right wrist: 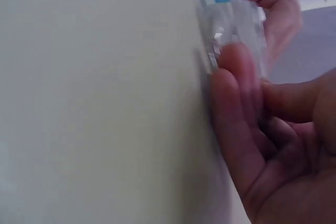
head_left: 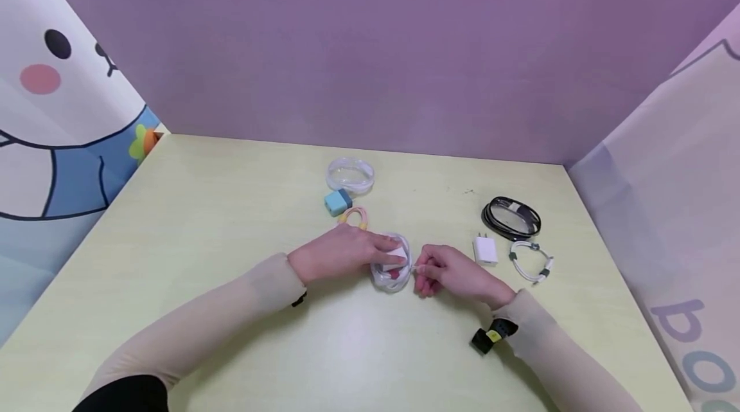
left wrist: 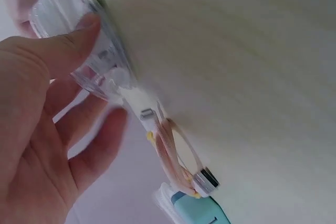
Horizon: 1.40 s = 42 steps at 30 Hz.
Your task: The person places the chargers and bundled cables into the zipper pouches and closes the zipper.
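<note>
A round translucent whitish bundle [head_left: 381, 281], which looks like a coiled cable, lies on the table with a white block [head_left: 396, 258] and a small red part within its ring. My left hand [head_left: 347, 252] holds the bundle from the left; its thumb lies across the top in the left wrist view. From the other side my right hand [head_left: 451, 272] pinches a thin pale piece at the bundle's edge between thumb and fingers. In the right wrist view the fingers hide part of the clear bundle [right wrist: 236, 22], so exactly what they pinch is unclear.
Behind my left hand are a pink-and-yellow cable [head_left: 361, 213], a blue plug block [head_left: 337, 202] and another translucent ring [head_left: 351, 188]. To the right lie a white charger [head_left: 485, 250], a black coiled cable [head_left: 490, 222] and a white cable loop [head_left: 512, 258]. A purple wall [head_left: 370, 52] bounds the table.
</note>
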Motion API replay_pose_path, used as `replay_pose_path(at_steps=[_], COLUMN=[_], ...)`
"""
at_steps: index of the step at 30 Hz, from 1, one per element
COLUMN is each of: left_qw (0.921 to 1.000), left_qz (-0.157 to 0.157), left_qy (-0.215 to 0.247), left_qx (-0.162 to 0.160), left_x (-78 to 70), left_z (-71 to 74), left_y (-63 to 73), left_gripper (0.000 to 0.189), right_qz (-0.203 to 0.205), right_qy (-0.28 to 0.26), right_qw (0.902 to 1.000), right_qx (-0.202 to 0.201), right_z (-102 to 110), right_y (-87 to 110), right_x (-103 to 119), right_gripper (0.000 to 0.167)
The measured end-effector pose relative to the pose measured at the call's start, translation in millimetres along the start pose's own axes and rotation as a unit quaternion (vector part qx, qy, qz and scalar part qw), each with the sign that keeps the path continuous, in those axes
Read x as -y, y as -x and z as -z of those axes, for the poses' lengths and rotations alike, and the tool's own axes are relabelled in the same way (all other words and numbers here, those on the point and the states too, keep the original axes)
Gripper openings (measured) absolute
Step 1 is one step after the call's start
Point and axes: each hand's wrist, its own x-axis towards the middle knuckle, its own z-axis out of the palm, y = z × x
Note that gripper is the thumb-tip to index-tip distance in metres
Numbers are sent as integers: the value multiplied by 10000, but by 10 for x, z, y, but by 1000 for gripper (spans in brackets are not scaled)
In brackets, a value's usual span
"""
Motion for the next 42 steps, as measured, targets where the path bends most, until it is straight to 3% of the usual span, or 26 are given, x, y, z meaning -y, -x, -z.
replay_pose_path(at_steps=[5, 12, 16, 20, 27, 38, 42], left_qw=[9999, 9981, 9976, 9985, 9976, 9988, 9996], left_qz=[-99, -546, -680, -498, -119, 26, 70], left_qy=[-118, -182, -73, 131, 640, 494, 281], left_qx=[-24, -201, -95, 178, 243, 14, -37], left_x=[-21, -6, 19, 42, 50, 13, 28], left_z=[22, 8, -7, -20, -54, -46, -38], left_y=[6, 11, 18, 30, 19, 4, 2], left_gripper=[52, 54, 54, 62, 60, 55, 54], right_qz=[-57, 42, 233, 495, 551, 425, 426], right_qy=[126, 710, 1640, 2278, 1966, 1298, 1145], right_qw=[9990, 9963, 9850, 9707, 9763, 9893, 9925], right_qx=[-424, -482, -479, -588, -723, -506, -82], right_z=[-37, -50, -33, 8, 42, -60, -118], right_y=[-22, -48, -51, -42, 5, 33, 51], right_x=[-6, 85, 131, 145, 93, 87, 92], right_gripper=[9, 14, 15, 16, 19, 19, 18])
